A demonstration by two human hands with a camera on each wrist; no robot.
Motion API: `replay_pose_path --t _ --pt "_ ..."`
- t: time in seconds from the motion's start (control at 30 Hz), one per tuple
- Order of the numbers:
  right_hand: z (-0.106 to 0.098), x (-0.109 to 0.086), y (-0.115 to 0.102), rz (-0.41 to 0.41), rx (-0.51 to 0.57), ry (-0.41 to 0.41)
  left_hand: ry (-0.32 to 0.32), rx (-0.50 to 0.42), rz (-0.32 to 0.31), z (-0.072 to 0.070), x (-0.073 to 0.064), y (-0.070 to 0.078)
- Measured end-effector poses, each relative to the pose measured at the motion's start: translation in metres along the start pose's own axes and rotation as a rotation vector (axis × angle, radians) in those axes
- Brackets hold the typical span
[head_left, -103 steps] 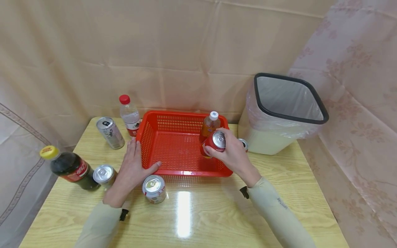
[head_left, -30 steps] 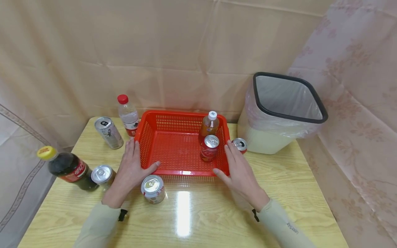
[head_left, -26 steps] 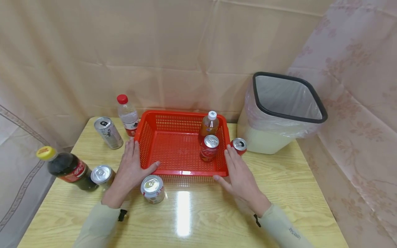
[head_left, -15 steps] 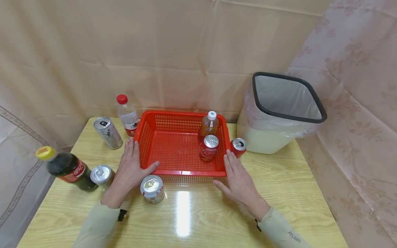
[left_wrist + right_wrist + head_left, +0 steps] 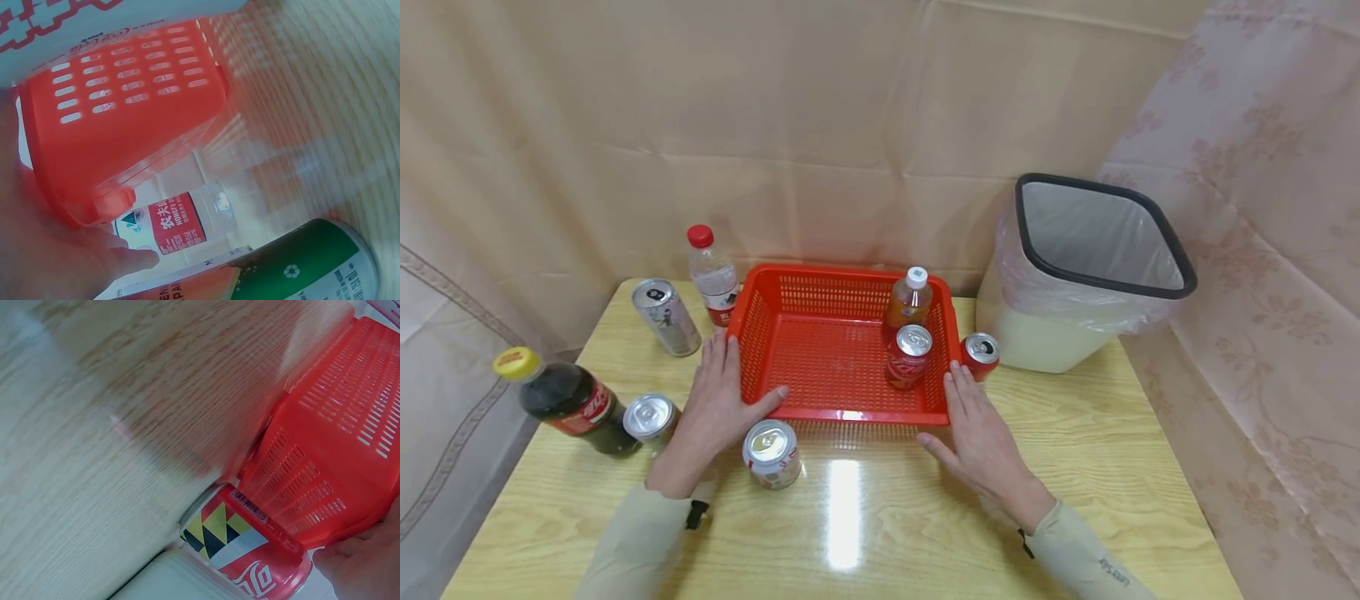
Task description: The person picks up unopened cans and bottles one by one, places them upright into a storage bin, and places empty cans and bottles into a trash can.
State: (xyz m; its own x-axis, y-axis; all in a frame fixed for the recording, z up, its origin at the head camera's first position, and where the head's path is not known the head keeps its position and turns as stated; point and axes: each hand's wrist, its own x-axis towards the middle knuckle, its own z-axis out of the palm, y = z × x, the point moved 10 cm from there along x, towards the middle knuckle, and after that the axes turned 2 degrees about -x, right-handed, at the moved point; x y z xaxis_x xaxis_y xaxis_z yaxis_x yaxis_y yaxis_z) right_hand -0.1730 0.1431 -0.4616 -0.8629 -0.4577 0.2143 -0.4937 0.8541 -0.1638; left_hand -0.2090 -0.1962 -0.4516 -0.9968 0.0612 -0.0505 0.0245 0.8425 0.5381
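A red plastic basket (image 5: 820, 358) stands on the table between my hands. My left hand (image 5: 718, 408) rests on its left front corner, fingers straight and thumb over the front rim. On the right rim lies my right hand (image 5: 981, 433), its fingers straight and thumb apart, near the front corner. Inside the basket's right side stand a tea-coloured drink bottle (image 5: 907, 304) with a white cap and a red soda can (image 5: 908, 358). Another red can (image 5: 981, 355) stands just outside, by my right fingertips; the right wrist view shows that red can (image 5: 250, 544) beside the basket wall.
Left of the basket are a red-capped water bottle (image 5: 713, 275), a tall silver can (image 5: 667, 318), a cola bottle (image 5: 576, 408) with a yellow cap and a can (image 5: 651, 418). A whitish can (image 5: 772, 454) stands in front. A lined bin (image 5: 1060, 308) stands back right.
Earlier my right hand held the red can over the basket. It has let go, leaving the can upright inside, and moved right onto the rim, then slightly nearer. My left hand has stayed in place.
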Motion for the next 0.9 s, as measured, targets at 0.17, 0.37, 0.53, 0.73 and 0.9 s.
replay_pose_path --t 0.17,0.37,0.53,0.73,0.9 --pt "-0.002 0.0 -0.001 -0.009 0.01 0.015 0.031 -0.008 0.021 -0.007 -0.005 0.006" --pt "-0.002 0.0 0.0 -0.011 0.014 0.037 0.077 -0.063 0.058 -0.015 -0.016 0.014" --pt "-0.001 -0.001 0.001 -0.007 0.014 0.03 0.116 -0.128 0.091 -0.018 -0.025 0.014" --pt "0.001 0.0 0.002 -0.008 0.02 0.018 0.178 -0.218 0.16 -0.02 -0.039 0.012" --pt "0.001 0.0 0.002 -0.005 0.017 0.018 0.215 -0.251 0.265 -0.019 -0.049 0.016"
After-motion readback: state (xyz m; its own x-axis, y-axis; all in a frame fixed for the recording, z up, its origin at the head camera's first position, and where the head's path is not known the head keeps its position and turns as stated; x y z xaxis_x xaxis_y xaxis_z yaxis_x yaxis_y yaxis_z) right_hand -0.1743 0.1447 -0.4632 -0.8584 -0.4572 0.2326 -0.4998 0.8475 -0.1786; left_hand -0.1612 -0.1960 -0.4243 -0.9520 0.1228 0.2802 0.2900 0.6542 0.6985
